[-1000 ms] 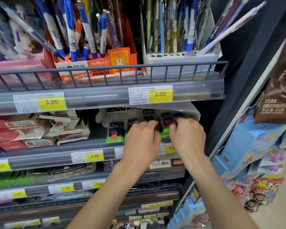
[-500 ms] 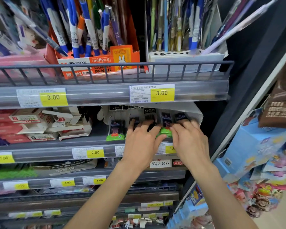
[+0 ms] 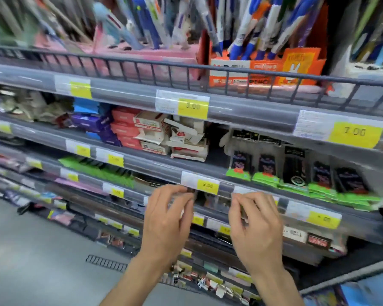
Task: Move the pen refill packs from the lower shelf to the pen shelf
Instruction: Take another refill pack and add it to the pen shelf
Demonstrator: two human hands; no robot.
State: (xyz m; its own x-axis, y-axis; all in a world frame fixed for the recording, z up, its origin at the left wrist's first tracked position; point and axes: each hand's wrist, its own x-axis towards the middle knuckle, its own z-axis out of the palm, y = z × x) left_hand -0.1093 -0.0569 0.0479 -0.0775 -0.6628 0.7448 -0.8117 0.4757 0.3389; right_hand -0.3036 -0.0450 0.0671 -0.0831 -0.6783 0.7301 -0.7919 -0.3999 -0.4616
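Left hand [image 3: 167,219]: fingers curled, pinching nothing visible, poised by the shelf edge.
Right hand [image 3: 255,224]: same, loosely curled, apparently empty.
Refill packs [image 3: 296,171]: upright on lower shelf [image 3: 352,217], up-right of both hands.
Advice: grip packs squarely, lift clear over rail [image 3: 186,67] of the pen shelf.

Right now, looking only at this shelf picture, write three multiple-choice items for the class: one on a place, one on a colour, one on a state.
1. Where is the orange pencil box?
A. top shelf
B. floor
C. bottom shelf

2. What colour are the price patches on the shelf labels?
A. blue
B. yellow
C. red

3. What are the hands doing?
A. lifting a pen
B. hanging at the sides
C. raised with curled fingers in front of the shelf edge

Answers:
A, it stands behind the rail.
B, each patch is yellow.
C, the left hand and right hand sit before the labels; any grip is unclear.
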